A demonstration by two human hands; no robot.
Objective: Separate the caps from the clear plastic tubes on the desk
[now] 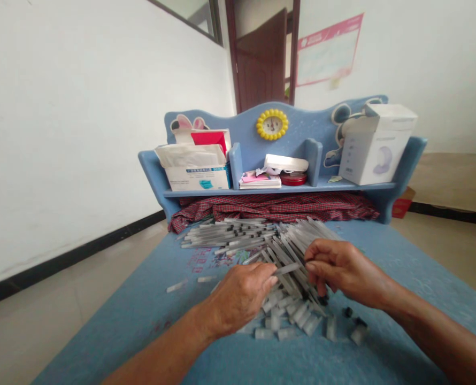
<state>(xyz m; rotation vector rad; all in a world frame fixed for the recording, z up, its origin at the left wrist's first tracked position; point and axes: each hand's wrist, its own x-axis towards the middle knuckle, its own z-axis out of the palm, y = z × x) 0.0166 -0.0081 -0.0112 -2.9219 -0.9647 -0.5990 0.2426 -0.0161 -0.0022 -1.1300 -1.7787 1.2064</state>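
My left hand (244,294) is closed, its thumb and fingers pinching a short translucent plastic tube (288,269) that points to the right. Close by, my right hand (342,270) has its fingers curled in a pinch over the pile; whatever lies between its fingertips is hidden. Beneath and beyond both hands spreads a heap of long, thin translucent tubes (230,235), several with black parts. Short translucent sleeves (302,313) lie in a loose cluster in front of them. A few small black pieces (348,312) sit to the right of this cluster.
The blue tabletop (150,321) carries a raised shelf at its back. On the shelf stand a mask box (200,179), a red round tin (293,178) and a white carton (376,144). Checked cloth (278,206) is bunched under it. Single sleeves (176,286) lie left of my hands.
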